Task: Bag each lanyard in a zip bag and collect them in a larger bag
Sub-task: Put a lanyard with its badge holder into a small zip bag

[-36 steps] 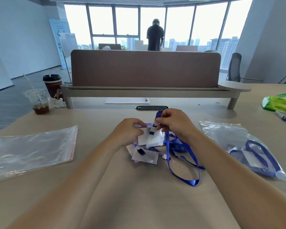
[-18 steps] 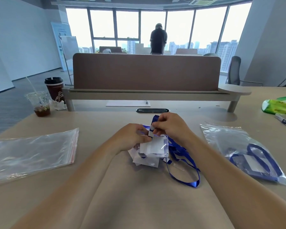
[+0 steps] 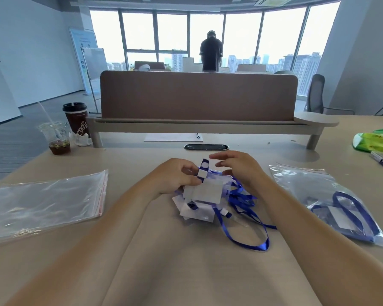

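The lanyard (image 3: 202, 191), a blue ribbon bearing a white card, is held just above the middle of the table (image 3: 186, 272), over a loose heap of further lanyards (image 3: 197, 212) and white cards. Its strap is pinched just above the card, at a white clip, between the thumb and curled fingers of the left hand (image 3: 175, 177). The short strap end, marked by a round white snap, is seen standing up beyond the grip. Clear plastic is seen about the card; whether it is a badge sleeve or a small bag cannot be told. The right hand (image 3: 239, 167) is held just beside the strap end with its fingers stretched out and spread, and nothing is gripped by them. Whether its thumb touches the plastic cannot be told. From the heap a ribbon loop (image 3: 248, 245) is trailed flat toward the near edge.

To the left, well apart from the heap, an empty zip bag (image 3: 44, 206) with a red seal strip is laid flat. To the right a second zip bag (image 3: 301, 186) is laid, and a blue lanyard with its card is seen inside it.

Farther back a brown desk divider (image 3: 197, 96) is set across the table, with a sheet of paper (image 3: 170, 137) laid before it. At the far left a dark lidded cup (image 3: 75, 120) and a clear cup (image 3: 56, 138) with a straw are placed side by side. A green packet (image 3: 374, 142) is seen at the right edge. Beyond the divider a person (image 3: 210, 54) in dark clothes is seen at the windows.
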Demonstrator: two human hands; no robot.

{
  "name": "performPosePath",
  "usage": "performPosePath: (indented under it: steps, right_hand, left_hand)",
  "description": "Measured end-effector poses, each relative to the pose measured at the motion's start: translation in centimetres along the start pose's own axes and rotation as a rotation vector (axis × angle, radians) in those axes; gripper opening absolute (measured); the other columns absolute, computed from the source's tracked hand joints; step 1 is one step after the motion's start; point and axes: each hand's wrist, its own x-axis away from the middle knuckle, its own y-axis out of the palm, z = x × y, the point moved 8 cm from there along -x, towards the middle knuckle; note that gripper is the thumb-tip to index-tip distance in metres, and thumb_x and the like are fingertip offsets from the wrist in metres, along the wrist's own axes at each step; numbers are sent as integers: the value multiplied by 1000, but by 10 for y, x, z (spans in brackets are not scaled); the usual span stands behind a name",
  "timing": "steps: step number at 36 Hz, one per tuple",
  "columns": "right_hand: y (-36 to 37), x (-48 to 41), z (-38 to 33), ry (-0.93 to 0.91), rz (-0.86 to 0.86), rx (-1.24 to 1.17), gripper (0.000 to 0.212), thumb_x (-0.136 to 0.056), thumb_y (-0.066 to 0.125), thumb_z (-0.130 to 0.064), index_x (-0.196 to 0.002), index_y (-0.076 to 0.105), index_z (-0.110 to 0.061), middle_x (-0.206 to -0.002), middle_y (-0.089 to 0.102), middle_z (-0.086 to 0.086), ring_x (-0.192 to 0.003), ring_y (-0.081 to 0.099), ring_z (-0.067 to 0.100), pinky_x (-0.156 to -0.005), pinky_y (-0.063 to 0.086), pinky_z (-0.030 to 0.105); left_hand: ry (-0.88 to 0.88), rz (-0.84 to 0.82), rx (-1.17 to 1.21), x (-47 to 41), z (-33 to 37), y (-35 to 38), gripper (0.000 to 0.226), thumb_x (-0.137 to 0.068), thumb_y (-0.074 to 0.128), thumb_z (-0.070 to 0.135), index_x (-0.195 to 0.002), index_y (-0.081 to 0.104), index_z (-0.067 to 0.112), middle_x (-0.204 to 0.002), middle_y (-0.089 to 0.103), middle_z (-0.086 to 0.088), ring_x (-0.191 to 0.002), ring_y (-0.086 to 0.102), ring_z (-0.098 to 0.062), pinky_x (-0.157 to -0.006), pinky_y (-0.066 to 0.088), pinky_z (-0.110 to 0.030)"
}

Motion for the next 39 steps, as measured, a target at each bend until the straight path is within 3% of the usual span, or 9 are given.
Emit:
performPosePath:
  steps: [3, 8, 11, 14, 17, 21, 27, 31, 39]
  right_hand:
    - [9, 3, 7, 73, -80, -177, 41, -97, 43, -2, -99, 76, -28, -119, 72, -2, -116, 64, 14, -105, 50, 42]
    - [23, 12, 7, 141, -233, -499, 33, -103, 40, -12, -120, 68, -9, -113, 74, 9, -109, 69, 26, -102, 50, 45]
    - [27, 16, 6, 177, -251, -510, 27, -102, 45, -11, -109, 70, -10, -100, 77, 8, -96, 70, 24, -90, 53, 42]
    - [30, 19, 7, 211, -293, -577, 28, -100, 49, -12, -119, 66, 0, -104, 72, 17, -82, 69, 28, -58, 57, 34]
    - [29, 22, 7, 196, -332, -640, 28, -101, 47, -13, -114, 69, -1, -105, 73, 18, -81, 72, 27, -58, 58, 32]
    - [34, 21, 15, 144, -378, -493, 34, -102, 37, -8, -116, 68, -10, -106, 72, 18, -91, 65, 28, -77, 56, 34]
    - [35, 14, 31, 199, -344, -483, 13, -96, 55, -1, -106, 63, -5, -88, 66, 18, -67, 55, 23, -65, 51, 34]
    - [39, 19, 37, 245, -402, -395, 25, -99, 52, -4, -123, 61, -3, -91, 67, 15, -62, 51, 17, -60, 49, 30]
    - [50, 31, 19, 158, -541, 6, 22, -97, 58, -8, -113, 72, -11, -91, 71, 11, -62, 54, 13, -67, 50, 31]
  left_hand:
    - [33, -8, -42, 2, 8, -2, 15, -91, 69, 20, -106, 67, 20, -106, 70, 4, -90, 64, -16, -57, 52, -16]
    - [60, -43, 1, 4, 14, -5, 11, -91, 70, 14, -101, 71, 19, -99, 74, 3, -78, 65, -11, -58, 49, -18]
    - [68, -5, 46, 3, 14, -11, 10, -89, 72, 12, -99, 72, 14, -93, 75, 3, -77, 67, -10, -60, 52, -19]
    - [64, 40, 47, 1, 13, -15, 7, -90, 71, 14, -95, 70, 18, -89, 72, 12, -73, 66, 1, -60, 55, -15]
    - [54, 71, 97, 0, 10, -18, 9, -91, 70, 14, -93, 68, 23, -92, 71, 12, -76, 65, 0, -58, 52, -13]
    - [23, 134, 256, -2, 3, -25, 13, -91, 70, 15, -103, 67, 17, -105, 72, 1, -91, 68, -13, -72, 56, -24]
    - [9, 280, 293, -3, -3, -34, 4, -95, 65, 15, -98, 67, 17, -104, 72, -5, -100, 68, -26, -94, 56, -46]
    - [-2, 416, 257, -1, -2, -43, 2, -96, 63, 20, -97, 65, 19, -101, 71, -2, -99, 65, -25, -92, 57, -44]
    - [-16, 600, 58, 4, -2, -55, 11, -94, 63, 23, -96, 62, 12, -84, 59, 5, -75, 56, -12, -64, 46, -26]
